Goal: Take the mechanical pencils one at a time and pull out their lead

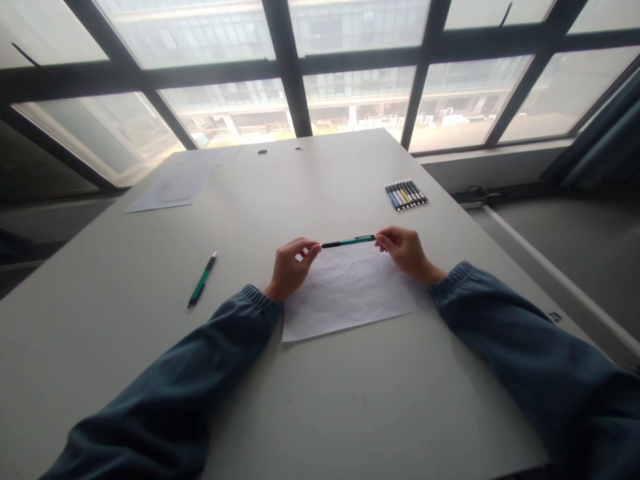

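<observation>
Stretched level between my two hands is a green and black pen (349, 241), held above the far edge of a white paper sheet (350, 300). My left hand (294, 267) pinches its black tip end between thumb and forefinger. At the other end, by the clip, my right hand (404, 252) is closed on it in a similar pinch. Faint marks show on the sheet, which lies partly beneath both hands. A second green pen (203, 280) rests on the table to the left of my left hand, apart from it.
A row of several pens (407, 195) lies on the white table (320, 400) at the far right. More paper sheets (177, 180) lie at the far left. Two round holes are near the back edge, before large windows (360, 100). The table's right edge runs beyond my right arm.
</observation>
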Tool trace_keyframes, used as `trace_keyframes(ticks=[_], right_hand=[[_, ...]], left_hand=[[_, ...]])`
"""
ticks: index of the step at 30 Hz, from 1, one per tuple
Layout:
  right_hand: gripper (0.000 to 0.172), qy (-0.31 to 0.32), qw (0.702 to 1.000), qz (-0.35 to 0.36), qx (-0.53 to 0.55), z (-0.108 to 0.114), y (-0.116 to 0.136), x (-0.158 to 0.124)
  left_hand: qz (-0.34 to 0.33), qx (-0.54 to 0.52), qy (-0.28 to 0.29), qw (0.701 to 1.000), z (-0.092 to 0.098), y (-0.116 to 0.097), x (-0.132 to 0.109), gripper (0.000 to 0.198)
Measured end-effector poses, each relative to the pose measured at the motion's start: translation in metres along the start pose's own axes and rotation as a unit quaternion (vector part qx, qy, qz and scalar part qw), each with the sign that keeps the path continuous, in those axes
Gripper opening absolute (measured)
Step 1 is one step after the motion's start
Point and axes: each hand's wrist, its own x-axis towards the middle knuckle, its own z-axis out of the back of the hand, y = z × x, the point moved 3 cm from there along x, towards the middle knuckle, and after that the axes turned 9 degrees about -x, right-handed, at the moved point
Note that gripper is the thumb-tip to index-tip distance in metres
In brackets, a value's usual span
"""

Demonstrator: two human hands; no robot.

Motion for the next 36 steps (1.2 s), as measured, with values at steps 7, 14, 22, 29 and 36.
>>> trace_keyframes(ticks=[7,14,22,29,36], right_hand=[[0.032,0.004,1.000,0.003,-0.005,-0.0004,0.0009,-0.0004],[0.035,0.008,1.000,0.004,-0.014,-0.0002,0.0002,-0.0005],[0.038,0.013,0.999,0.006,-0.029,0.0009,0.0024,-0.0005],[0.035,0.015,0.999,0.011,-0.032,0.0015,0.0028,-0.0006],[0.040,0.018,0.999,0.006,-0.041,0.0013,0.0048,-0.0007]], left_hand=[[0.004,-0.003,0.005,1.000,0.0001,-0.0021,0.0001,0.023],[0.007,0.002,0.007,1.000,0.0000,-0.0027,0.0003,0.026],[0.009,0.003,0.012,1.000,-0.0005,-0.0062,0.0009,0.029],[0.012,0.002,0.012,1.000,-0.0006,-0.0045,0.0000,0.030],[0.011,0.006,0.013,1.000,-0.0003,-0.0067,0.0007,0.033]])
